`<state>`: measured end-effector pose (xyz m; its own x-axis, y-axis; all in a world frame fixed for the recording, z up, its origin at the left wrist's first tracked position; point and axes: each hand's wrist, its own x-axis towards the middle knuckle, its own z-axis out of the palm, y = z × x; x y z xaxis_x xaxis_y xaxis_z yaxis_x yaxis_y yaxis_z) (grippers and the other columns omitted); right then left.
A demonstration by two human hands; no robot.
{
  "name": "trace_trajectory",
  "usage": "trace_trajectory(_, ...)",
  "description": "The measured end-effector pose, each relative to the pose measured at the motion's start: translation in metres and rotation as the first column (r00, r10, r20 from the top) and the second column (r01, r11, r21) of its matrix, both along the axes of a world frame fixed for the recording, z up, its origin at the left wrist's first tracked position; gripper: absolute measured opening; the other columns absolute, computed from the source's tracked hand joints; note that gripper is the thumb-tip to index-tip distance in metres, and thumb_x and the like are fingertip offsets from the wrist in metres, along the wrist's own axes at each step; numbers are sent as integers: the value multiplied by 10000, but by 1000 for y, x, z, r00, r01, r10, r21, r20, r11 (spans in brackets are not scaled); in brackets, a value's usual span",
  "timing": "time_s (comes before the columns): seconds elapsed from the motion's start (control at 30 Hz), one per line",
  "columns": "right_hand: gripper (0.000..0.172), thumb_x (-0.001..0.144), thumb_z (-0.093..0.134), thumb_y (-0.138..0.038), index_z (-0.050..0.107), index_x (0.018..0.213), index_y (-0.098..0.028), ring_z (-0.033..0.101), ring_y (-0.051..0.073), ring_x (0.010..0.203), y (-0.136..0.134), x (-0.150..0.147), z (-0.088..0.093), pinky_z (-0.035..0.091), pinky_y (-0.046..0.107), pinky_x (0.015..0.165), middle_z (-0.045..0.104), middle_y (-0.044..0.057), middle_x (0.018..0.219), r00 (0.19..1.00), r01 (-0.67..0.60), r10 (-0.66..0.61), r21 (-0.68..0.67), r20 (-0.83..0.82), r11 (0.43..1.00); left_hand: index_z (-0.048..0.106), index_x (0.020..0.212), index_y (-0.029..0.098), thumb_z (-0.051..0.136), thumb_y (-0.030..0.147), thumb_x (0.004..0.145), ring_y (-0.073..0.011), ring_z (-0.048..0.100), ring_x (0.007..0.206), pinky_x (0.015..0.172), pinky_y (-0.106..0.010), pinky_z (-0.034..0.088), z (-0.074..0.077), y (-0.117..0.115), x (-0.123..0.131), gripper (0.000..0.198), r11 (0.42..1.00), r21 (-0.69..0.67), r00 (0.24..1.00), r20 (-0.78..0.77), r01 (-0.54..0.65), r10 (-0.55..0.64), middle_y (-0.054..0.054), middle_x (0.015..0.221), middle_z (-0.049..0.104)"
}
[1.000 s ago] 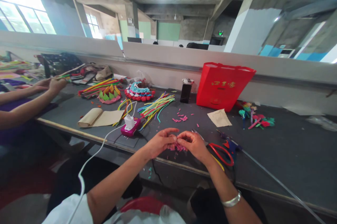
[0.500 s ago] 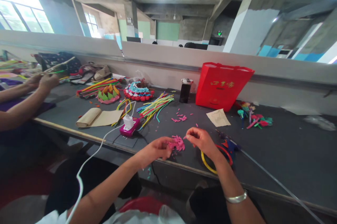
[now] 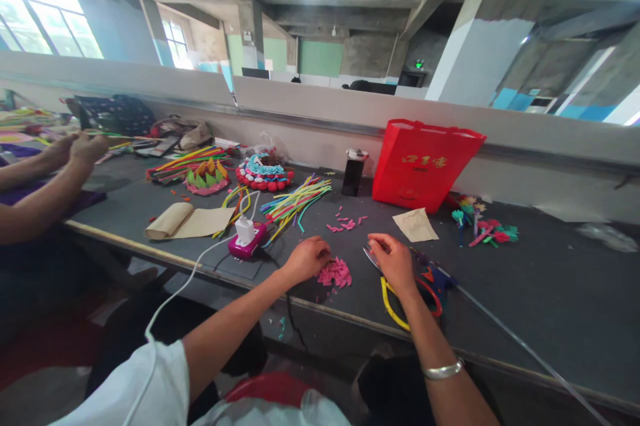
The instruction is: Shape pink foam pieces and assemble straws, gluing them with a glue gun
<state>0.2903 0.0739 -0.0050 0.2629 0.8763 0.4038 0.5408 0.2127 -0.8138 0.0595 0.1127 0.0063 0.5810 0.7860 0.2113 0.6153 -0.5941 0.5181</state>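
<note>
- We find the pink pieces (image 3: 339,273) heaped on the dark surface (image 3: 550,293), near its front edge.
- We note the left hand (image 3: 307,261) at their left side, fingers curled; we cannot tell whether they grip anything.
- We record the right hand (image 3: 395,265) over the scissors (image 3: 387,301), fingers bent; whether these close on anything, we cannot tell.

Red bag (image 3: 425,166) beside a dark phone (image 3: 353,177) against the partition (image 3: 320,103).

Glossy plastic-handled scissors (image 3: 385,297), matt tabletop (image 3: 555,293).
</note>
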Motion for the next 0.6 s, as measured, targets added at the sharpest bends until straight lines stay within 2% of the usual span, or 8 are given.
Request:
trace_trajectory(0.17, 271, 820, 530, -359, 705, 922, -180, 670, 210, 693, -4, -3, 2, 510, 296, 611, 735, 71, 831, 999, -35, 35, 6, 37, 999, 694, 775, 154, 603, 118, 728, -226, 616, 854, 770, -296, 461, -9, 23, 16, 109, 999, 2, 992, -122, 32, -32, -91, 847, 652)
trace_trajectory(0.33, 237, 825, 537, -332, 697, 914, -182, 667, 203, 709, -6, -12, 3, 512, 304, 674, 733, 61, 835, 994, -100, 99, 12, 52, 995, 661, 781, 147, 576, 181, 790, -200, 605, 812, 746, -278, 453, -12, 30, 14, 91, 999, -8, 992, -116, 41, -42, -85, 848, 652)
trace_trajectory(0.47, 244, 839, 534, -327, 687, 964, -184, 670, 195, 731, -10, -27, 2, 511, 301, 700, 733, 59, 884, 985, -164, 164, 6, 57, 986, 639, 819, 144, 522, 175, 816, -149, 574, 730, 680, -232, 437, -3, 24, 8, 120, 997, -43, 998, -25, 58, -59, -39, 808, 640)
trace_trajectory(0.6, 240, 837, 564, -338, 685, 984, -192, 672, 189, 775, -14, -41, 2, 504, 285, 720, 736, 50, 911, 970, -232, 233, -8, 65, 973, 629, 804, 145, 496, 120, 781, -122, 541, 674, 648, -213, 415, 10, 5, 9, 137, 993, -89, 995, 78, 73, -66, -8, 752, 619)
